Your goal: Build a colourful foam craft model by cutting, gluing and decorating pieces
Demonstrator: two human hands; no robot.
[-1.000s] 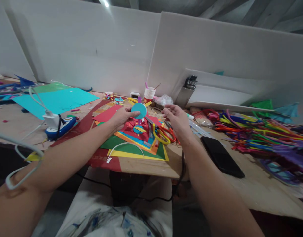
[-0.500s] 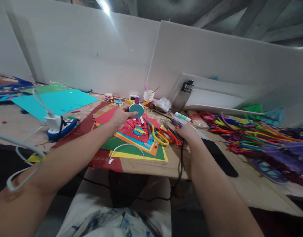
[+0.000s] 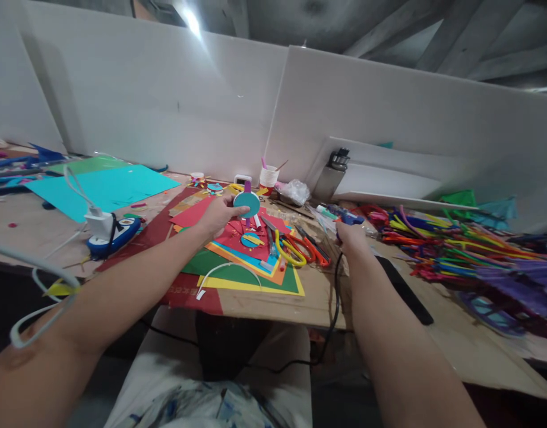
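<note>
My left hand pinches a teal paper disc with a purple strip behind it, held above a stack of coloured paper sheets. My right hand is closed around a blue glue gun, lifted just above the table, its black cord hanging over the table's front edge. Yellow-handled scissors and red-handled scissors lie between the two hands.
A large heap of coloured pipe cleaners fills the right side. A black phone lies by my right forearm. A paper cup, metal bottle, teal sheet and a blue device with a white charger are also there.
My right hand dropped from beside the disc to the table, closed on the glue gun and lifted it. The left hand kept the teal disc nearly still.
</note>
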